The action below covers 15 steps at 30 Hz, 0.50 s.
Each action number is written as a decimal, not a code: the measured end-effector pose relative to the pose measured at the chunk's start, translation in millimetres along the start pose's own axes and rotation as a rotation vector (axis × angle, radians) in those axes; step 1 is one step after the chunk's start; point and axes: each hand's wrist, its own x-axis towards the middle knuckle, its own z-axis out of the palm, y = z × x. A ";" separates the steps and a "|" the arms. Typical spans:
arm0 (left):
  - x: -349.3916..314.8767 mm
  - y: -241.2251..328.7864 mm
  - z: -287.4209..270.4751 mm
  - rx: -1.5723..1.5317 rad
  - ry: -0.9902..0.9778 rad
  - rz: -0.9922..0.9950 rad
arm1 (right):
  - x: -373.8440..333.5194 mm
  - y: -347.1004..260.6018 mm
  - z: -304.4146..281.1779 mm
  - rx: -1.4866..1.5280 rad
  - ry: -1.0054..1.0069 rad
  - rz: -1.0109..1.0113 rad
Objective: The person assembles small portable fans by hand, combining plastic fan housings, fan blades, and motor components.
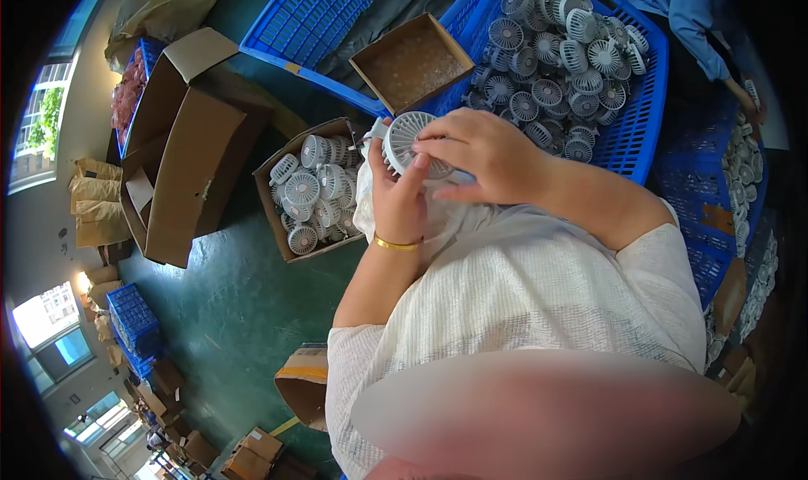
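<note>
A small white handheld fan (pixel 402 133) with a round slatted grille is up in front of my chest. My left hand (pixel 399 204), with a gold-coloured bracelet at its wrist, is wrapped round the fan's side and lower edge. From the right my right hand (pixel 490 153) reaches across, its bent fingers pressed on the grille and its thumb lower down near the rim. Whether a small part sits under those fingertips is hidden. Just left of the fan stands a cardboard box (pixel 326 253) full of similar fans (pixel 301 189).
Beyond my hands, a shallow cardboard tray (pixel 412 63) rests on a blue crate (pixel 282 26) holding dark cloth. A second blue crate (pixel 655 101) is heaped with fans. At far right is a co-worker's blue sleeve (pixel 686 26). Large cartons (pixel 198 160) stand left on green floor.
</note>
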 end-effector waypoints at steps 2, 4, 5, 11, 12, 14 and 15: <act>9.5 5.6 -13.4 0.019 0.017 0.022 | 18.5 41.6 4.6 0.036 0.068 0.110; 9.8 7.9 -17.8 -0.005 0.024 0.029 | 35.7 91.3 13.1 -0.089 0.082 0.285; 9.7 6.3 -18.8 0.000 0.027 0.031 | 40.3 118.3 21.4 -0.145 0.016 0.297; 14.7 -3.3 -24.7 -0.018 -0.006 -0.060 | 62.7 161.2 56.3 -0.494 -0.315 0.262; 14.7 -4.4 -24.4 0.008 -0.019 -0.068 | 65.2 161.8 58.7 -0.491 -0.317 0.260; 14.5 -5.5 -23.9 0.049 -0.031 -0.066 | 69.2 161.4 60.4 -0.497 -0.377 0.360; 14.5 -7.6 -26.1 0.064 -0.051 -0.066 | 69.1 159.7 59.7 -0.494 -0.379 0.361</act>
